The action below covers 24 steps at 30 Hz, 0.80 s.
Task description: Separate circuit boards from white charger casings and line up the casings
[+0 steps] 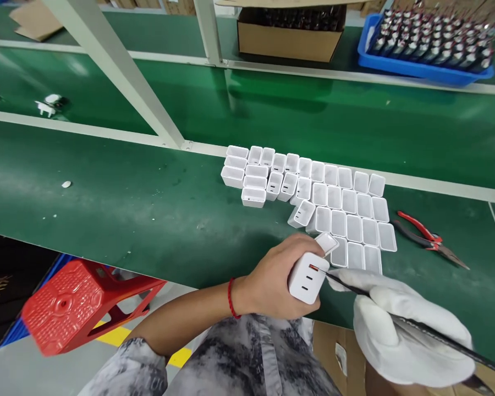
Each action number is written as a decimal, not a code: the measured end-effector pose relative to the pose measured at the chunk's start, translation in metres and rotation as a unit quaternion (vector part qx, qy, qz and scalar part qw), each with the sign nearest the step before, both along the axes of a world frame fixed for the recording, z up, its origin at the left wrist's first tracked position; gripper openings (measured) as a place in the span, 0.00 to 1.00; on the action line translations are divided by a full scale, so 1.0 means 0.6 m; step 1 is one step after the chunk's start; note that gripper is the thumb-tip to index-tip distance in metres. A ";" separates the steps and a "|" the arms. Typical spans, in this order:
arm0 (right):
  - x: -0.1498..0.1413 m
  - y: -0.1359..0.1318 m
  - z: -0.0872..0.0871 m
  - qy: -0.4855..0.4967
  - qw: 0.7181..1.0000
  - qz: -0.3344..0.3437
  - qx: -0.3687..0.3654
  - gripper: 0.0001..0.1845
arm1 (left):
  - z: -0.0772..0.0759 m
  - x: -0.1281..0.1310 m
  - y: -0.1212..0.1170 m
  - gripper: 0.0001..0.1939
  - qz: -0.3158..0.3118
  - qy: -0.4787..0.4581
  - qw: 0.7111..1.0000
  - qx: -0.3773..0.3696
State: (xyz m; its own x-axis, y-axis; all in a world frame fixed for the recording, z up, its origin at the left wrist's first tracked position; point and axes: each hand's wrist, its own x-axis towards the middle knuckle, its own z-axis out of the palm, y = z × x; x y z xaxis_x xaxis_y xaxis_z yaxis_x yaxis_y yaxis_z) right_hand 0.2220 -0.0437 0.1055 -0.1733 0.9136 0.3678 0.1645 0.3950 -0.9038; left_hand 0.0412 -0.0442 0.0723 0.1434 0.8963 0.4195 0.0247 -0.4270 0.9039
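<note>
Left hand [272,280]: bare, fingers wrapped tight around the white charger [308,278], just in front of the empty shells [338,209].
Right hand [404,330]: gloved, fingers pinched on a thin black tool [421,327]; its tip touches the charger's port face.
Charger: long way runs up and down, ports face right.
Done or left: many shells look unfilled.

I cannot see the black tweezers [433,333] past the lower right edge. Blue tray [421,69] contents too small to identify. Red stool [78,305] blurred.
</note>
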 end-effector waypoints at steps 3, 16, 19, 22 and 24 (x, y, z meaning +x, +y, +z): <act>-0.010 -0.001 0.003 -0.034 0.999 0.001 0.036 0.13 | 0.002 -0.002 0.002 0.25 0.005 0.001 1.000 -0.011; -0.055 -0.007 -0.003 0.051 0.994 -0.086 0.039 0.06 | -0.002 -0.004 0.004 0.26 -0.007 0.010 1.000 0.011; -0.066 -0.007 -0.001 0.134 0.988 -0.075 0.026 0.04 | -0.001 -0.007 0.003 0.26 -0.007 0.024 0.999 0.021; -0.069 -0.008 -0.003 0.148 0.988 -0.047 0.010 0.05 | 0.001 -0.010 0.002 0.26 -0.014 0.035 0.999 0.017; -0.069 -0.009 -0.005 0.119 0.992 -0.043 0.008 0.04 | 0.002 -0.014 0.004 0.26 -0.026 0.050 0.998 0.000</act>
State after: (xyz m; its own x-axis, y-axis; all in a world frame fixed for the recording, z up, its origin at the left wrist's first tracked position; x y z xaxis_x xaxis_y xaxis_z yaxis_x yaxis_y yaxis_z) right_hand 0.1809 -0.0490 0.1025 -0.0010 0.9147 0.4042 -0.0183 0.4041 -0.9145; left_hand 0.0331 -0.0419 0.0735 0.2320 0.8864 0.4007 0.0926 -0.4302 0.8980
